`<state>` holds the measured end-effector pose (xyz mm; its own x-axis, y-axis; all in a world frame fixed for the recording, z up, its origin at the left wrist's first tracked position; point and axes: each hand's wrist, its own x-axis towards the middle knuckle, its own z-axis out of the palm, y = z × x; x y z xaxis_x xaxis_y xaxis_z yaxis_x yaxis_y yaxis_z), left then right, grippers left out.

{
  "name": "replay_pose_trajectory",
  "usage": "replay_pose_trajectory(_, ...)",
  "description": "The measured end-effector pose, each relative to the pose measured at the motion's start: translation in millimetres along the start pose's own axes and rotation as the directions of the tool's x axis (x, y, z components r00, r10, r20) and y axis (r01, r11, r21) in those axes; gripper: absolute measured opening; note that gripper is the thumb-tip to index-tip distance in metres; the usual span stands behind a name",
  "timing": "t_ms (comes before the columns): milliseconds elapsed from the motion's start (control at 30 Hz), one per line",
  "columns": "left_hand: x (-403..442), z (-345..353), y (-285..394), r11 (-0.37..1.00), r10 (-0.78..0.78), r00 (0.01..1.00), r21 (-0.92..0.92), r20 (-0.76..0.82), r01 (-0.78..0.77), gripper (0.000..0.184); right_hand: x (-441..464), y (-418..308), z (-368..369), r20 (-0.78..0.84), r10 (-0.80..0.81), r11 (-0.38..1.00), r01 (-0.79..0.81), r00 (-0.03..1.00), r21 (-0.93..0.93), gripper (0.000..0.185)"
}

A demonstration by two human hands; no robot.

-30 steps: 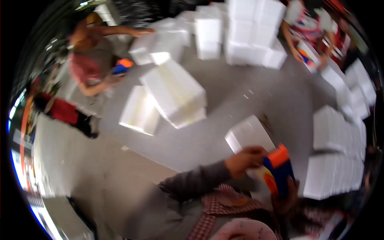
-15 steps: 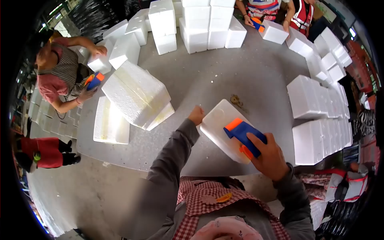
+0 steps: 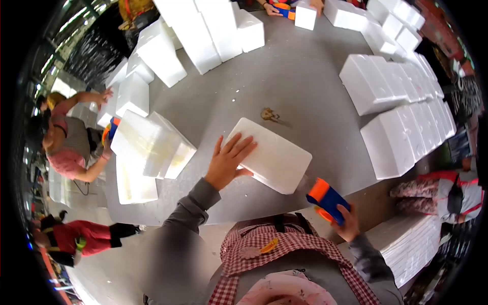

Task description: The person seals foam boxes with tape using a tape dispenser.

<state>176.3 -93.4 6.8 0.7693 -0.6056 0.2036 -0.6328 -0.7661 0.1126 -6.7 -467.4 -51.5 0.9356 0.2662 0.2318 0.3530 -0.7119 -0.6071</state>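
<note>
beyond the white foam box (image 3: 279, 160) under the left hand (image 3: 229, 161), bare grey tabletop (image 3: 305, 81) gives wide passage, a small brown clump (image 3: 269, 115) lying just past the box. foam rows (image 3: 386, 142) block the right, tall foam stacks (image 3: 203, 38) the far left. a narrow gap separates the left hand from leaning foam boxes (image 3: 147, 145); a blue-and-orange tape dispenser (image 3: 331, 202) obstructs the near right edge.

Your white box (image 3: 282, 160) lies slantwise on the table (image 3: 315, 96), your left hand (image 3: 227, 161) on its left end; your blue-and-orange dispenser (image 3: 330, 201), just beside it, tilts in your right hand (image 3: 347, 223).
</note>
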Motion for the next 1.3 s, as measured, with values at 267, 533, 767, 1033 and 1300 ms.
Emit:
replay_pose_trajectory(267,125.8,22.5,-28.5,0.964,0.266,0.943,0.067,-0.2,-0.258,0.049,108.2,42.6,48.9,-0.225,0.455,0.58,-0.095,0.862,0.809,0.065)
replay_pose_trajectory(533,119.4,63.9,-32.9,0.965,-0.184,0.977,0.172,-0.104,0.2,0.045,99.8,-17.9,132.3,-0.328,0.66,0.525,-0.103,0.675,0.845,0.066)
replay_pose_trajectory(767,21.8,68.0,-14.2,0.981,-0.111,0.979,0.141,-0.17,0.136,0.053,107.8,-22.1,142.3,-0.029,0.736,0.288,-0.273,0.677,0.918,0.062)
replay_pose_trajectory(1033,-0.8,50.1,55.4,0.947,-0.32,0.947,0.023,-0.028,0.321,0.053,24.8,-142.2,209.2,-0.205,0.851,0.293,-0.113,0.483,0.95,0.061)
replay_pose_trajectory(1300,29.8,73.5,56.8,0.996,0.039,0.994,0.082,-0.106,-0.03,0.049,-18.9,-108.7,163.5,-0.024,0.815,0.137,-0.152,0.579,0.979,0.063)
